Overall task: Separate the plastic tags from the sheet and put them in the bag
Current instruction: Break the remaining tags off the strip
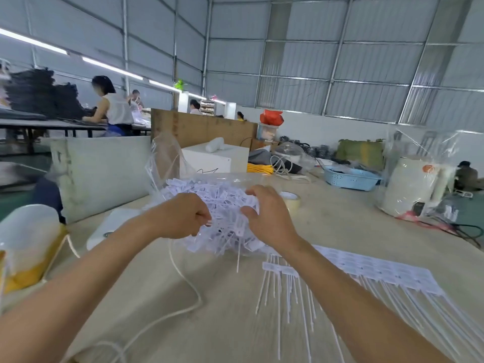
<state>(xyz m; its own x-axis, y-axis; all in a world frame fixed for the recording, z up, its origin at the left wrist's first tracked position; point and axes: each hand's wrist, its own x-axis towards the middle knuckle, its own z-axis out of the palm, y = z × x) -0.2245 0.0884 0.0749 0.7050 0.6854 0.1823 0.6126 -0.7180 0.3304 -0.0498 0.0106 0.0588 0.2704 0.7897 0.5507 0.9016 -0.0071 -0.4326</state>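
Plastic tags (220,205) lie heaped in the clear bag (167,158) mid-table. Left hand (180,216), fingers curled, pinches the bag's mouth, evidently holding it open; right hand (267,213), fingers bent, grips loose tags. Unseparated sheet (366,268) lies toward the table's right edge.

Near centre, bare table (209,297) is lying open between the forearms, crossed only by a white cord (183,273). The right near approach is being obstructed by tag sheets (366,268) spreading across the surface. The bag of loose tags (217,205) is blocking the middle. A tape roll (290,201) is sitting just behind it. Far right, bare table is running up to a blue basket (351,179) and a wrapped appliance (411,189). A white container (26,231) is crowding the left edge.
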